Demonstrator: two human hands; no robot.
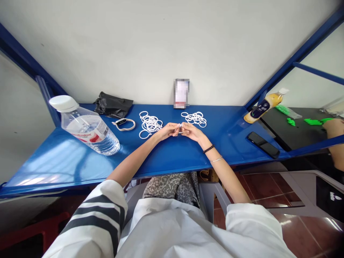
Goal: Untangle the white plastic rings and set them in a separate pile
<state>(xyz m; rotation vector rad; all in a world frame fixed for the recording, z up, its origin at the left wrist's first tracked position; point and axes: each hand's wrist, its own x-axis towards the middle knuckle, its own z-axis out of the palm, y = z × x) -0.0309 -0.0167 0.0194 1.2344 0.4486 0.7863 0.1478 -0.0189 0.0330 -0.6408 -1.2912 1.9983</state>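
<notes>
My left hand (169, 131) and my right hand (191, 131) meet over the blue table, fingertips pinched together. Between them they grip a small white ring (180, 126), mostly covered by the fingers. Just left of my left hand lies a pile of white rings (151, 123), each with a small knob or clasp. A smaller group of white rings (197, 119) rests behind my right hand. On my right wrist are a black bead bracelet (208, 148) and a thin silver bangle (217, 158).
A large water bottle (88, 130) stands left, near a smart band (125, 124) and a black plastic bag (111, 104). A phone (181, 94) leans on the wall. Rightward are a drink bottle (262, 108) and a black phone (263, 144). Another person's arm (335, 143) shows beside green pieces (313, 122).
</notes>
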